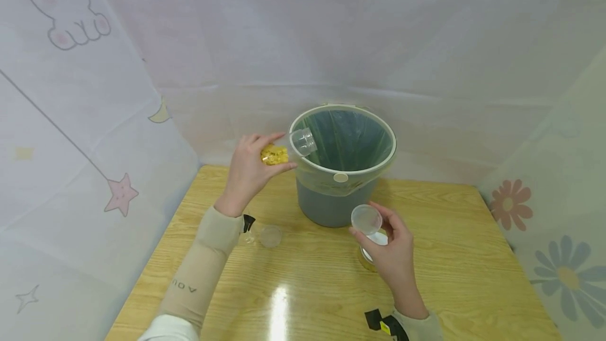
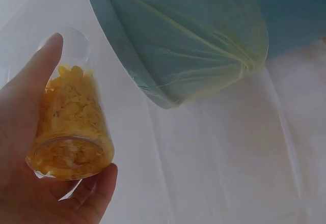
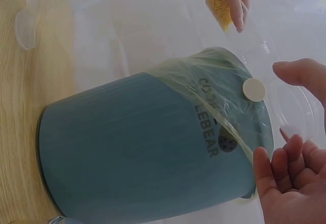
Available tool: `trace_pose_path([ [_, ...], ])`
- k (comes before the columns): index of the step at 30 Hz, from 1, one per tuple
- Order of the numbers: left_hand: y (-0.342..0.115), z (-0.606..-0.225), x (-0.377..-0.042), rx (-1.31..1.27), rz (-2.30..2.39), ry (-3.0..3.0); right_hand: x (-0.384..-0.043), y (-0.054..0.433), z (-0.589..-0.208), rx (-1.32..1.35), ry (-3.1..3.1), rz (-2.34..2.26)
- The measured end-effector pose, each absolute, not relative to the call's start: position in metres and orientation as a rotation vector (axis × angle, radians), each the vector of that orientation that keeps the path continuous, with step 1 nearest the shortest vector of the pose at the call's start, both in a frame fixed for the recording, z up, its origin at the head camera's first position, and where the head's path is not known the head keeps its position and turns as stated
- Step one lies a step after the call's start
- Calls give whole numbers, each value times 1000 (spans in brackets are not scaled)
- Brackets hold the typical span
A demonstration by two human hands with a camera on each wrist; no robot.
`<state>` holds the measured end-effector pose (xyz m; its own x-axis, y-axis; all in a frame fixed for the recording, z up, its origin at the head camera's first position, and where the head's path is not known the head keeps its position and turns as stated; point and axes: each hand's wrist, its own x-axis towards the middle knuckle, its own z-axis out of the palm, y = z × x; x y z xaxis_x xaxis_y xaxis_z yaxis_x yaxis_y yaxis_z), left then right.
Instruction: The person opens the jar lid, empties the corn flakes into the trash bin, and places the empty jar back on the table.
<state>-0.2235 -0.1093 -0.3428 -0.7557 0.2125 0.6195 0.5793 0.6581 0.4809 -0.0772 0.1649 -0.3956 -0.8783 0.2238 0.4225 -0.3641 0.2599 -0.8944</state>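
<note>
My left hand [image 1: 251, 170] holds a clear plastic jar [image 1: 303, 142] on its side, fingers and thumb around it. Yellow flakes [image 2: 74, 107] fill its lower part, and its open mouth reaches over the rim of a blue-grey bin [image 1: 326, 201]. A thin plastic bag [image 3: 175, 71] lines the bin and folds over its edge. My right hand [image 1: 395, 246] pinches a round translucent lid [image 1: 366, 219] in front of the bin. Below that hand, partly hidden, stands a container with a white top [image 1: 376, 241].
Another clear round lid [image 1: 271, 236] lies on the wooden table [image 1: 322, 288], left of the bin. A clear object [image 1: 249, 237] beside it is mostly hidden by my left wrist. A printed cloth [image 1: 402, 57] hangs behind and on both sides.
</note>
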Motion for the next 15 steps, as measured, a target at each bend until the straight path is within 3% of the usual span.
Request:
trace_pose_path([
  [15,-112,-333,-226,-634,-738,-2360,-78,166,-400,152,-2059,1644],
])
